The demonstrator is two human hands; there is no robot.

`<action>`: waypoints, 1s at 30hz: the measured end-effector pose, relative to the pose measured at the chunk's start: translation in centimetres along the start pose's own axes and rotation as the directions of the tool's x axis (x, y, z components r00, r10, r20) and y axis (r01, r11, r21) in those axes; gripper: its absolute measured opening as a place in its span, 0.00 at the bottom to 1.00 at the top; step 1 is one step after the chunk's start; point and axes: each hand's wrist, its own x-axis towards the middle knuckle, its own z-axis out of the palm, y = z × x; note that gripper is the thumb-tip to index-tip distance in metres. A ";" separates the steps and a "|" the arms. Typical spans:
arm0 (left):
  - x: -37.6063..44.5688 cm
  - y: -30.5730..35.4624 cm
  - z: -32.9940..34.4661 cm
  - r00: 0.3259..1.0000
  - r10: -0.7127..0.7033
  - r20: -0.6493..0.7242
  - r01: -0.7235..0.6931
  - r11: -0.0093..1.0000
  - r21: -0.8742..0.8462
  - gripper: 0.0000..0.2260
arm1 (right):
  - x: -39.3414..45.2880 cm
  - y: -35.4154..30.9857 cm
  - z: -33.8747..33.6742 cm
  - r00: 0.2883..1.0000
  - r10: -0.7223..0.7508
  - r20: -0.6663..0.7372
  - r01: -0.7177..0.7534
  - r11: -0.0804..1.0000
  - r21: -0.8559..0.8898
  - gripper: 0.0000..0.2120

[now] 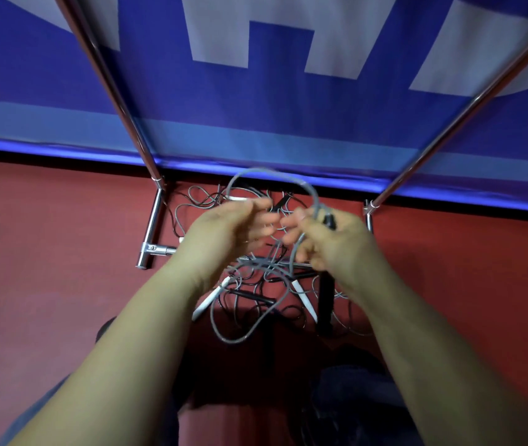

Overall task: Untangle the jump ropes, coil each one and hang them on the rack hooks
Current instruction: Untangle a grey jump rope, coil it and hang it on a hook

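A grey jump rope (269,173) arcs up between both hands and hangs in a long loop below them. My right hand (324,236) grips this rope together with a black handle (330,220). My left hand (227,226) is blurred; its fingers reach toward the rope's left end, and I cannot tell whether they hold it. Below the hands, a tangle of thin ropes (256,284) with white handles (208,300) and black handles lies on the red floor.
Two chrome rack poles (118,101) (449,123) rise left and right, joined to chrome base bars (151,226) on the floor. A blue and white banner (256,91) stands right behind the rack. Red floor (47,252) spreads either side.
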 end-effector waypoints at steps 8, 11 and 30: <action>-0.8 -2.4 0.4 0.958 -0.130 0.254 -0.113 0.643 0.758 0.07 | 0.6 -1.2 -1.1 0.995 0.083 -0.051 -0.040 0.823 0.567 0.10; -0.3 -2.5 0.0 0.985 -0.040 0.170 -0.098 0.681 0.726 0.09 | 0.8 -1.1 -1.8 0.992 0.073 -0.104 -0.002 0.829 0.559 0.09; -0.1 -0.4 0.2 0.998 -0.042 -0.050 0.042 0.999 -0.011 0.06 | -0.1 -0.1 0.1 0.977 0.051 0.209 -0.069 0.994 0.083 0.12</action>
